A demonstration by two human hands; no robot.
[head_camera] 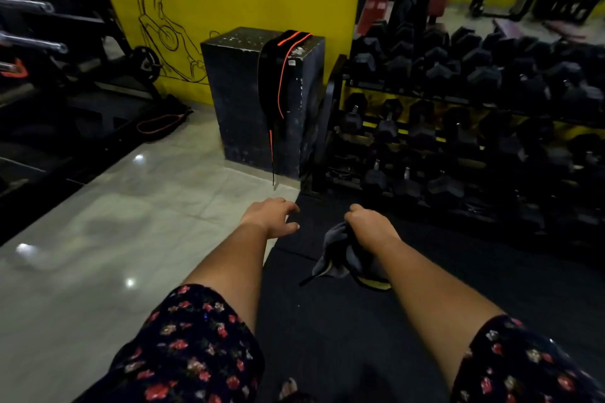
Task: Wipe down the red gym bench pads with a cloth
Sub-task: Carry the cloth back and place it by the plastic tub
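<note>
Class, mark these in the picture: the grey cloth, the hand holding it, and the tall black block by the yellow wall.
Crumpled grey cloth [337, 250]: head view, fold hanging below the fist.
Right hand [366, 222]: head view, back of the hand.
Tall black speckled block [235, 101]: head view, bare left face.

Dim gym interior: yellow wall [245, 0] bearing a black line drawing, glossy pale tiled floor [108, 226], black rubber mat [343, 321], black plyo box [235, 91], tiered dumbbell rack [458, 114].

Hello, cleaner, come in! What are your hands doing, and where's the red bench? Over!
Left hand open, empty. Right hand grips grey cloth. Red bench pads far back, untouched. Black box and dumbbell rack stand ahead.
</note>
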